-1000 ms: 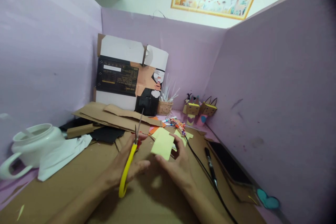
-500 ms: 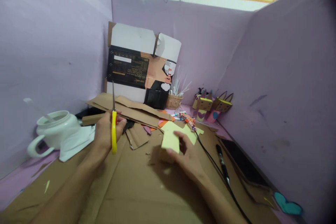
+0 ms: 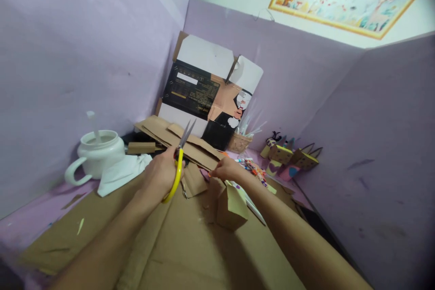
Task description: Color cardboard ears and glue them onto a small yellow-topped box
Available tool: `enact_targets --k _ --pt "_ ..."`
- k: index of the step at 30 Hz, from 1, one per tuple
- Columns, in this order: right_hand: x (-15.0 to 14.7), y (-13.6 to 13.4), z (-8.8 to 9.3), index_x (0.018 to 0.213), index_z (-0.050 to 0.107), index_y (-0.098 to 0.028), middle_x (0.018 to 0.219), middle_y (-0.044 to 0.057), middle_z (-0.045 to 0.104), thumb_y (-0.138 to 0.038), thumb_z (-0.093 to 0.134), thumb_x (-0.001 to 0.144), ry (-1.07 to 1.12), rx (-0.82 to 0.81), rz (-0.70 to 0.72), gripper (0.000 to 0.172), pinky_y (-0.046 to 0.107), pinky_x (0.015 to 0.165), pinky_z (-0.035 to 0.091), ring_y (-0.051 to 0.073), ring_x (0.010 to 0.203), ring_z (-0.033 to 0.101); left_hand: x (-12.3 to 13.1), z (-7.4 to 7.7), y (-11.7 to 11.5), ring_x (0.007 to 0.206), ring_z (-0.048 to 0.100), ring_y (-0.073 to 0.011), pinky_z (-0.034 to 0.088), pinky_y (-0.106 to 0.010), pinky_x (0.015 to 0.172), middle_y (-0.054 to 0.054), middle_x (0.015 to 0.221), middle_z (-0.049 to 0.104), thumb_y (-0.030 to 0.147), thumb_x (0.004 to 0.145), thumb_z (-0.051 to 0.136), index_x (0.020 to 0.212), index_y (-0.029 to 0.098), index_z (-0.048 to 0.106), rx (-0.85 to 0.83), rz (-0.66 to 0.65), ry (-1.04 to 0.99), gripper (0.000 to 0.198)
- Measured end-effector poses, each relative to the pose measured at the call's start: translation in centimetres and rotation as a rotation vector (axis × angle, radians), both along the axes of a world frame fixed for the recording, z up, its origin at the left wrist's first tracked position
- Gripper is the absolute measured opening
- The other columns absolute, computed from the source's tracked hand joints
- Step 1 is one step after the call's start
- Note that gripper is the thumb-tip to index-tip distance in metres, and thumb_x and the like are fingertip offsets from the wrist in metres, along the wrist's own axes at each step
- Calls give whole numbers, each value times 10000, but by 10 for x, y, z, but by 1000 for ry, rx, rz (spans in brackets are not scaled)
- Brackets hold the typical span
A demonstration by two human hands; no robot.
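My left hand (image 3: 163, 174) is closed around the yellow handle of a pair of scissors (image 3: 179, 167), whose slightly parted blades point up and away from me. Farther right, my right hand (image 3: 228, 170) reaches to the back of the cardboard mat, its fingers drawn together beside a small purple paper piece (image 3: 204, 174). What those fingertips hold, if anything, is too small to make out. Just below my right wrist stands a small box (image 3: 231, 208) of brown cardboard with a pale yellow face, touched by neither hand. White slim sticks (image 3: 254, 208) lie between it and my right forearm.
A white teapot-like pot (image 3: 102, 154) and white tissue (image 3: 124, 174) are at left. Cardboard strips (image 3: 190, 142) lie before an unfolded printed carton (image 3: 204, 90). A basket of white sticks (image 3: 239, 142) and cardboard animal figures (image 3: 282, 154) stand at back right.
My right hand has let go of the small box, now on the mat, and moved forward to the paper scraps. The scissors have tilted right and their blades parted. The view has turned left and tilted.
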State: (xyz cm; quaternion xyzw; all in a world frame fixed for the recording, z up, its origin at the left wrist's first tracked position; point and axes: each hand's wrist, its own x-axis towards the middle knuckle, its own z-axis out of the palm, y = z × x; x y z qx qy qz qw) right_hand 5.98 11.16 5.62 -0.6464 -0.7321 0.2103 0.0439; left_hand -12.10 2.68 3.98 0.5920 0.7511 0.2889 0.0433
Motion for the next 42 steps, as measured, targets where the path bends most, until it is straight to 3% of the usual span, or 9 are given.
enact_targets --k 7,11,16,20,25,38,42 --pt "-43 11 -12 471 611 -121 523 91 650 -308 693 596 -194 -173 -26 240 314 569 498 229 563 647 0 -1 -2 685 615 -231 332 -274 523 -74 787 667 363 768 471 936 231 532 -30 -26 9 223" --pt "-49 12 -22 517 609 -119 513 78 644 -381 649 646 -165 -176 -29 295 290 550 501 209 557 651 0 2 -4 688 619 -229 333 -272 519 -71 772 669 357 761 486 945 226 534 -41 -33 -23 231" --pt "-49 23 -38 543 603 -104 455 62 609 -275 571 721 -141 -195 -92 249 272 495 491 198 492 645 -1 7 -7 711 623 -242 325 -279 515 -77 788 671 327 771 475 952 221 531 -35 -27 -38 218" --pt "-46 29 -46 563 598 -116 487 43 613 -256 607 667 -128 -141 -130 174 260 511 487 192 530 650 -1 6 -6 719 629 -244 324 -277 513 -78 788 673 319 769 485 946 220 535 -49 -30 -47 209" --pt "-51 25 -42 501 590 -155 486 50 623 -210 709 492 -178 -135 -142 131 285 517 510 222 575 648 -1 2 -4 700 630 -243 315 -275 500 -71 752 665 322 770 481 930 222 539 -41 -33 -53 198" --pt "-58 -1 -26 604 629 -153 578 106 660 -186 657 603 -236 68 -44 44 279 582 481 255 702 668 0 2 -5 721 637 -244 350 -273 527 -82 776 672 326 757 488 947 206 542 -44 -47 -57 231" --pt "-54 -12 -9 601 637 -148 587 98 654 -187 642 617 -237 119 17 42 280 595 453 259 725 653 -1 -1 -2 732 630 -241 361 -275 549 -89 819 677 334 762 487 964 214 546 -57 -71 -47 242"
